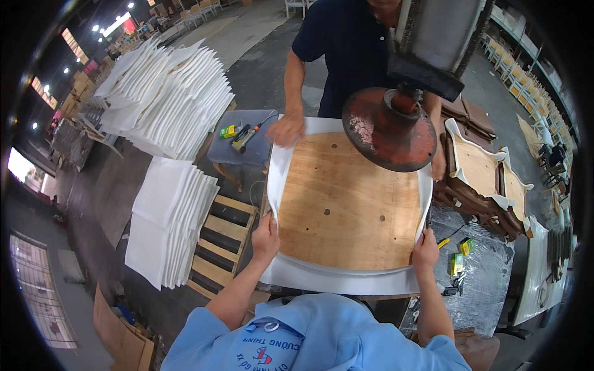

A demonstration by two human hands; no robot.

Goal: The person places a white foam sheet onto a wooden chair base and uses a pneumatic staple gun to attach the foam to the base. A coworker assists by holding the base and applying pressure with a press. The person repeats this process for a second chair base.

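A plywood panel (346, 191) with several small holes lies on a white foam sheet (346, 282), whose sides curl up around the wood. My left hand (266, 238) is closed on the foam sheet's edge at the panel's near left. On the near right, my right hand (425, 250) grips the opposite edge of the same sheet. Over the panel's far right part hangs a round red press plate (390, 133), which hides that corner. Across from me stands a co-worker in a dark shirt (346, 55). The co-worker's blurred hand (286, 130) is at the far left corner.
Tall stacks of white foam sheets (167, 93) stand left, beside a wooden pallet (216, 238). A blue padded stool (241, 145) holds a tool and a small box. Brown upholstered seats (473, 198) are piled right, near a plastic-covered table (479, 284) with a yellow cutter (443, 243).
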